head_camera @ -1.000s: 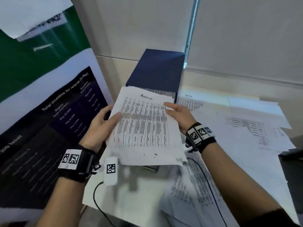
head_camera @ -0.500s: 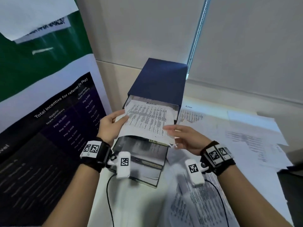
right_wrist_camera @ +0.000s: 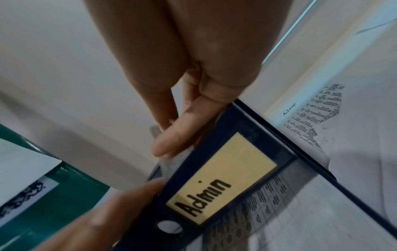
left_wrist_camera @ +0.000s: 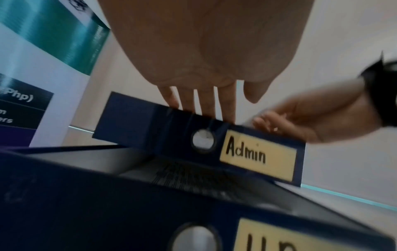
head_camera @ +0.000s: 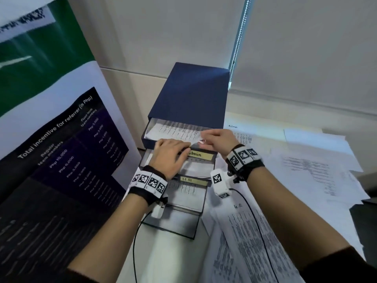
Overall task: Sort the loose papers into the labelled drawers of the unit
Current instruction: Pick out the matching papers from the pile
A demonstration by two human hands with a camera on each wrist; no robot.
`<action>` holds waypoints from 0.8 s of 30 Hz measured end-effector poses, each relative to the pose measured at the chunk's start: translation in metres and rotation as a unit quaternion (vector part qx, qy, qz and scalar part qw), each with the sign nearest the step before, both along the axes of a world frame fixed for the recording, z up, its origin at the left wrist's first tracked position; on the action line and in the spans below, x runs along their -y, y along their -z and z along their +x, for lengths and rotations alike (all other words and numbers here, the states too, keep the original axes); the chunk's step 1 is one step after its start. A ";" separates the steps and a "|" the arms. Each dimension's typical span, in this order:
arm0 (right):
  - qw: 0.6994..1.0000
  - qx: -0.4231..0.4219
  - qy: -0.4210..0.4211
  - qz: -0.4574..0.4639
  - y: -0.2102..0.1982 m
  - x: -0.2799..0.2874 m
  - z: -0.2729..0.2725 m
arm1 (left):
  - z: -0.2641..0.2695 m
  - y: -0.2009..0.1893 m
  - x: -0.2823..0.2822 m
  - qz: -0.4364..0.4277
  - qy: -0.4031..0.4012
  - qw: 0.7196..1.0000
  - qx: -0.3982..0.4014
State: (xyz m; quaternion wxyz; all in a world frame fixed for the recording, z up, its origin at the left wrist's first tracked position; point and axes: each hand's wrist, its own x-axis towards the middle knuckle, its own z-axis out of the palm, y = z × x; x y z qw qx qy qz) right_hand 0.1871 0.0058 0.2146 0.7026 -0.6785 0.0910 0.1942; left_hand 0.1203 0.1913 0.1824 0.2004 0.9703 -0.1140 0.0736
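Observation:
A dark blue drawer unit [head_camera: 189, 92] stands against the wall. Its top drawer, labelled Admin [head_camera: 201, 156], is pulled out, and a printed sheet [head_camera: 175, 127] lies inside it. My left hand [head_camera: 173, 153] rests on the left of that drawer's front. Its fingers [left_wrist_camera: 206, 105] reach straight over the front's top edge, thumb free. My right hand [head_camera: 208, 138] pinches the sheet's near edge between thumb and fingers [right_wrist_camera: 171, 135], just above the Admin label [right_wrist_camera: 219, 181]. Below it, the HR drawer [head_camera: 191, 180] and a third drawer [head_camera: 175, 221] are pulled out further.
Loose printed papers [head_camera: 306, 166] cover the table right of the unit, with an HR sheet [head_camera: 244, 242] near me and an Admin sheet [head_camera: 242, 135] by the wall. A large poster board [head_camera: 61, 139] stands close on the left. A black cable [head_camera: 134, 252] hangs from my left wrist.
The sheet, held up in both hands before, has gone down into the Admin drawer. My left hand let go of it and now rests on the drawer's front. The right hand still pinches the near edge.

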 end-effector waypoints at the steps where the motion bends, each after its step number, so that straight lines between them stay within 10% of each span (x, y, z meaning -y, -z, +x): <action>1: 1.000 0.003 0.016 0.023 0.001 0.006 -0.002 | 0.003 0.003 0.002 0.016 -0.003 1.000 -0.001; 5: 0.989 -0.012 0.120 0.080 0.025 0.064 -0.017 | 0.019 0.008 0.009 0.063 -0.034 0.997 -0.014; 8: 0.982 -0.080 0.141 -0.092 0.084 0.132 -0.048 | 0.026 0.005 0.018 0.076 -0.055 0.995 -0.024; 12: 0.824 -0.232 -0.075 -0.512 0.166 0.210 -0.103 | 0.015 0.007 0.048 -0.056 -0.013 0.997 0.057; 16: 0.758 -0.211 -0.066 -0.614 0.189 0.224 -0.139 | -0.026 0.013 0.110 -0.209 0.153 0.965 0.044; 20: 0.813 -0.190 0.009 -0.550 0.200 0.229 -0.146 | -0.062 0.064 0.157 -0.231 0.157 0.943 -0.178; 24: 0.869 -0.144 -0.013 -0.472 0.194 0.239 -0.149 | -0.086 0.133 0.171 -0.140 -0.019 0.917 -0.374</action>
